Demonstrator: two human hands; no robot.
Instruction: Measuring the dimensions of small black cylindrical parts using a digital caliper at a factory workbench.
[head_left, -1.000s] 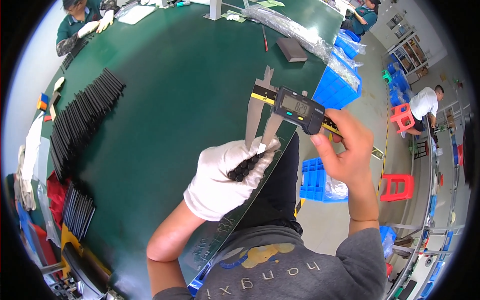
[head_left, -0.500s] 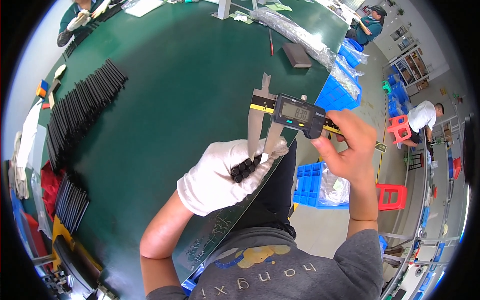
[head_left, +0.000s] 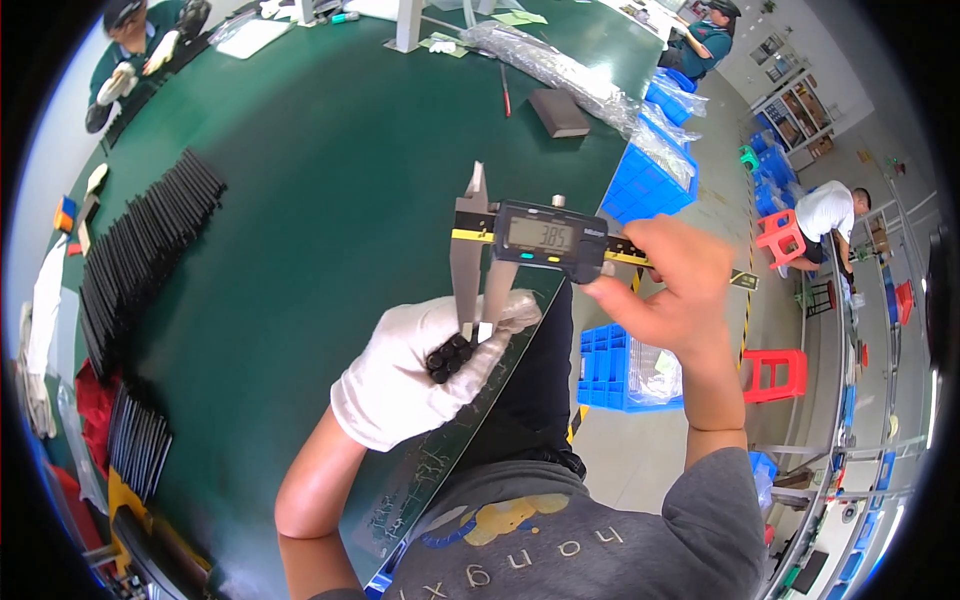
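White-gloved, my left hand (head_left: 395, 375) is closed around a small bundle of black rods (head_left: 448, 358), whose round ends point up toward me. My bare right hand (head_left: 685, 285) grips the beam end of a digital caliper (head_left: 550, 243) with thumb and fingers. The caliper's jaws point down at the bundle, and their tips sit at the rod ends beside the gloved fingers. A narrow gap shows between the jaws. Whether the tips pinch a rod is too small to tell. The rods' lower lengths are hidden by the glove.
Many black rods (head_left: 150, 255) lie in a row on the green table (head_left: 330, 190), with thinner rods (head_left: 140, 440) nearer me. A dark block (head_left: 559, 113) and plastic-wrapped bundle (head_left: 560, 70) lie farther back. Blue crates (head_left: 650, 180) line the right edge. A co-worker (head_left: 140, 50) sits far left.
The caliper's jaws have drawn closer together and its display reading has changed. Both hands and the caliper appear slightly farther left, along with the whole view.
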